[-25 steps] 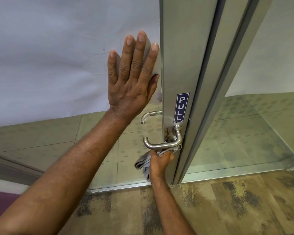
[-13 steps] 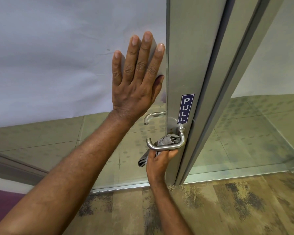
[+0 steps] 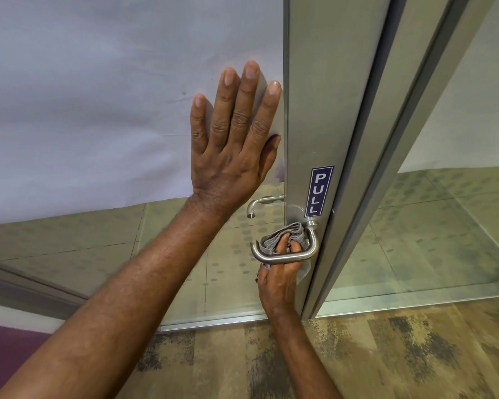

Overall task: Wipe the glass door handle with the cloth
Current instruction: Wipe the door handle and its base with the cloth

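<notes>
While the left hand [image 3: 231, 156] lies flat with straight fingers on the glass door [image 3: 98, 96] by its frame edge, the right hand [image 3: 280, 275] pinches the cloth [image 3: 283, 234] behind the handle [image 3: 285, 256], where bunched folds could snag or slip free.

You see a grey cloth [image 3: 285, 236] behind the brushed silver handle [image 3: 283, 257]. The sign [image 3: 318, 190] at centre right is navy with white letters. Lower frame, the carpet [image 3: 401, 355] is tan, mottled with dark patches.
</notes>
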The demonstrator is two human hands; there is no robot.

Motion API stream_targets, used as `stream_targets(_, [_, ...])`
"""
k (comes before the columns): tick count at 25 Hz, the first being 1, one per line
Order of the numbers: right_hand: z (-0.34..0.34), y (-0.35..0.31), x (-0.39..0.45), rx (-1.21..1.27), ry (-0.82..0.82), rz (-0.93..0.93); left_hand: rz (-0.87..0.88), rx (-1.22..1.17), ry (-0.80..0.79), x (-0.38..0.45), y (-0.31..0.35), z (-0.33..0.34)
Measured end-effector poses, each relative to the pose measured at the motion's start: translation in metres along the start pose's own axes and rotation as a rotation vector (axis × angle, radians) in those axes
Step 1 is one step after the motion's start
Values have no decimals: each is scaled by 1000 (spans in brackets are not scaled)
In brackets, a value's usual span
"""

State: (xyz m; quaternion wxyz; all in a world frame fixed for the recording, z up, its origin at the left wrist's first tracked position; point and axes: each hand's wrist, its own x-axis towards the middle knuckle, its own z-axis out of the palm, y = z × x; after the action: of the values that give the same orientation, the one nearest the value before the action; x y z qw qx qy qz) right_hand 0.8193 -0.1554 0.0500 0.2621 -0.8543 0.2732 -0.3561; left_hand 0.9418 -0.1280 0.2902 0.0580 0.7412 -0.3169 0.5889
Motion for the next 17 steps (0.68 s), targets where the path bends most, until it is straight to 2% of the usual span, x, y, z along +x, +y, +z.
stream_targets(2, [2, 2, 4, 60, -4, 26, -13, -1, -3, 0, 0, -1])
stream_targets(6, [5, 7, 3, 134, -90, 208, -10, 1, 2, -1, 0, -2])
stream_targets(10, [9, 7, -2, 256, 2, 274, 2, -6, 0, -1, 1, -3])
stream_targets(17, [17, 32, -25, 83, -151, 312, -11, -9, -6, -1, 0, -3])
